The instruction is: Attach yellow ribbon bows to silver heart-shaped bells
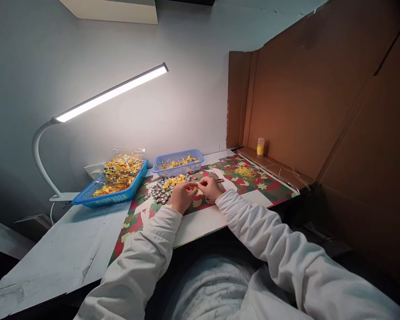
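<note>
Over the patterned mat, my left hand (184, 196) and my right hand (210, 188) meet with their fingertips pinched together. Whatever lies between the fingers is too small to name. Just left of and behind my left hand is a pile of shiny silver bells or beads (160, 190). Yellow ribbon-like pieces (175, 181) lie on top of that pile. A small tool with a dark red handle (219, 180) sticks out behind my right hand. Farther right, a heap of thin yellow strings (246, 172) rests on the mat.
A blue basket (110, 198) at the left is heaped with yellow pieces and silver balls. Behind the hands stands a smaller periwinkle basket (178, 168). A lamp (111, 93) reaches over the table. Cardboard (296, 102) walls the right side, with a yellow-filled bottle (260, 148) beside it.
</note>
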Demonstrator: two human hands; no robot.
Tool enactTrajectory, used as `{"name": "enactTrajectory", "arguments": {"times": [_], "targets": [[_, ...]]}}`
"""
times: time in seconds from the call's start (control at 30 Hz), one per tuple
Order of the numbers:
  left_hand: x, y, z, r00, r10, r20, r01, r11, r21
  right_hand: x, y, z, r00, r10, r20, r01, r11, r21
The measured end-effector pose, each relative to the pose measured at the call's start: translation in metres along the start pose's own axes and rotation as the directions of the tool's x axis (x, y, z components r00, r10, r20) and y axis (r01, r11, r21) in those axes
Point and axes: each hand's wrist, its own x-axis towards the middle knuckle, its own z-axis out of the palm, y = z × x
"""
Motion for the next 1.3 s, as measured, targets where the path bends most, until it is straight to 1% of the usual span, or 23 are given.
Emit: {"name": "enactTrajectory", "arguments": {"times": [0.13,0.27,0.37,0.5,0.57,0.63,0.73,0.83,0.97,1.07,1.17,1.23,1.3], "targets": [[-0.001,0.0,0.0,0.993,0.11,0.035,-0.115,0.978,0.175,0.002,0.002,0.001,0.998,0.055,0.036,-0.057,0.997,0.058],[-0.002,0.005,-0.003,0.984,0.16,0.079,-0.178,0.915,0.361,0.004,0.004,0.001,0.998,0.059,0.037,-0.061,0.996,0.067],[-0.003,0.009,-0.004,0.974,0.189,0.127,-0.226,0.875,0.429,0.003,0.006,0.003,0.998,0.056,0.024,-0.057,0.997,0.044],[-0.003,0.015,-0.003,0.972,0.175,0.16,-0.229,0.863,0.45,0.001,0.004,0.002,0.998,0.06,0.006,-0.059,0.997,-0.054],[-0.003,0.016,-0.003,0.974,0.155,0.165,-0.214,0.867,0.45,-0.002,0.0,0.001,0.999,0.043,0.001,-0.042,0.989,-0.142],[-0.003,0.017,-0.003,0.975,0.133,0.175,-0.199,0.873,0.446,-0.006,-0.006,-0.001,1.0,-0.001,0.004,0.001,0.968,-0.25],[-0.002,0.014,-0.003,0.975,0.105,0.198,-0.181,0.89,0.419,-0.01,-0.015,-0.004,0.997,-0.072,0.042,0.083,0.898,-0.432],[-0.001,0.008,-0.004,0.966,0.092,0.241,-0.178,0.914,0.365,-0.013,-0.022,-0.007,0.984,-0.119,0.136,0.176,0.79,-0.587],[0.003,0.0,-0.006,0.952,0.114,0.285,-0.2,0.936,0.291,-0.016,-0.027,-0.009,0.95,-0.154,0.271,0.304,0.651,-0.695],[0.008,-0.006,-0.008,0.947,0.123,0.297,-0.184,0.965,0.188,-0.017,-0.029,-0.01,0.926,-0.167,0.338,0.37,0.578,-0.727],[0.01,-0.013,-0.008,0.954,0.083,0.288,-0.093,0.995,0.023,-0.018,-0.029,-0.01,0.914,-0.173,0.366,0.398,0.549,-0.735],[0.01,-0.017,-0.007,0.959,0.05,0.279,-0.024,0.995,-0.096,-0.018,-0.03,-0.01,0.918,-0.172,0.358,0.39,0.557,-0.733],[0.009,-0.019,-0.006,0.963,-0.003,0.269,0.057,0.979,-0.194,-0.018,-0.03,-0.011,0.924,-0.173,0.34,0.375,0.584,-0.72]]}}
